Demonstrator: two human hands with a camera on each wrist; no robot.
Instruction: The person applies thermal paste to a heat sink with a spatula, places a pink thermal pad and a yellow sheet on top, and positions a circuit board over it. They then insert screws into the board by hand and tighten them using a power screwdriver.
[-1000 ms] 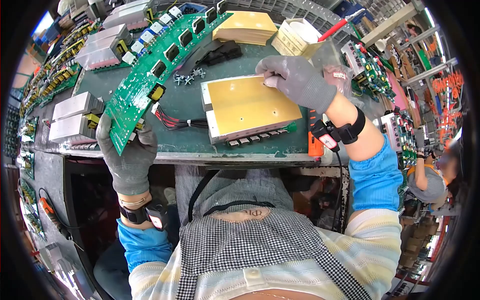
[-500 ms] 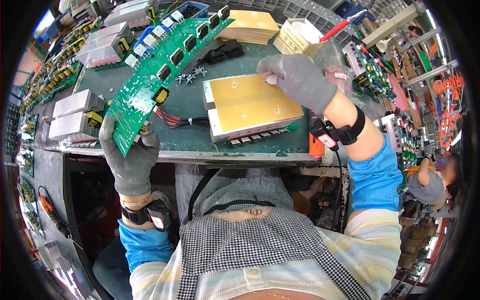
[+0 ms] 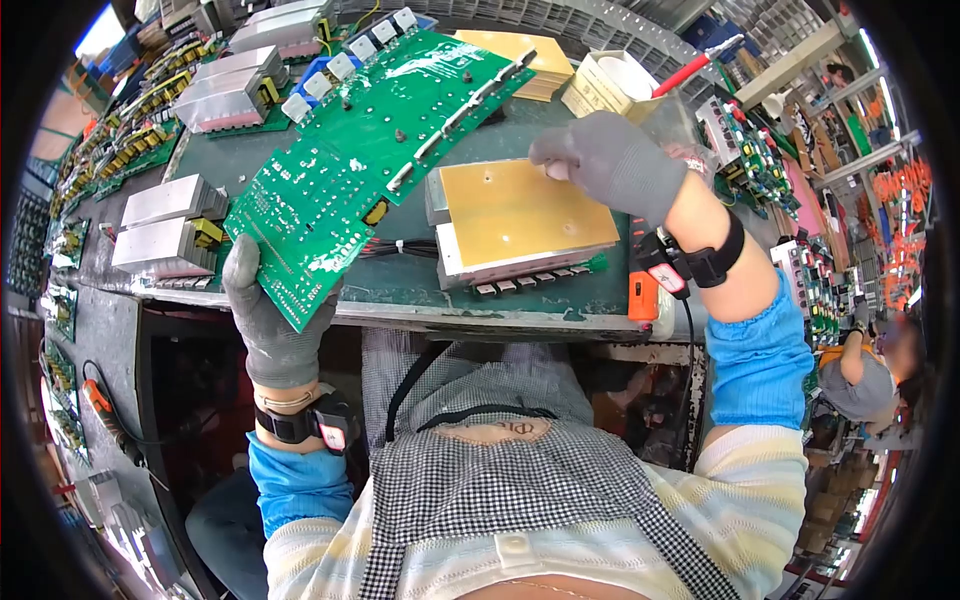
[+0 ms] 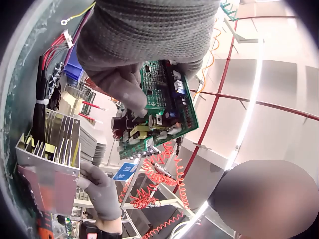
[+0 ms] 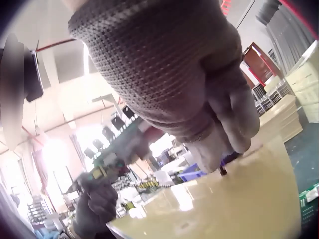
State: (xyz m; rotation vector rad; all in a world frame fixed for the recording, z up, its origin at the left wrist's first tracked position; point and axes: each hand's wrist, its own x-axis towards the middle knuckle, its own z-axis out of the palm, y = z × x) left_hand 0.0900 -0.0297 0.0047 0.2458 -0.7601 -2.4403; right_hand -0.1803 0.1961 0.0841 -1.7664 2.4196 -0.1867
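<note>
In the head view my gloved left hand [image 3: 275,325] grips the near corner of a large green circuit board [image 3: 350,150], raised and tilted over the bench. Its soldered face shows there; components such as a yellow transformer [image 4: 140,131] show in the left wrist view. My gloved right hand [image 3: 612,165] is over the far edge of a yellow sheet [image 3: 530,218], fingers curled. From under its fingertips a small dark screw [image 5: 223,171] sticks out against the sheet, in the right wrist view. The sheet lies on a finned aluminium heat sink [image 4: 65,137].
Beyond the work stand a stack of yellow sheets [image 3: 545,75] and an opened carton [image 3: 605,88]. Finished-looking heat sink units [image 3: 165,245] line the left side. An orange-handled tool [image 3: 642,295] lies right of the heat sink, and bundled wires [image 3: 400,246] lie left of it.
My left hand has turned the circuit board so more of its soldered face shows to the head camera. The right hand stays at the sheet's far edge, and the head view has shifted slightly.
</note>
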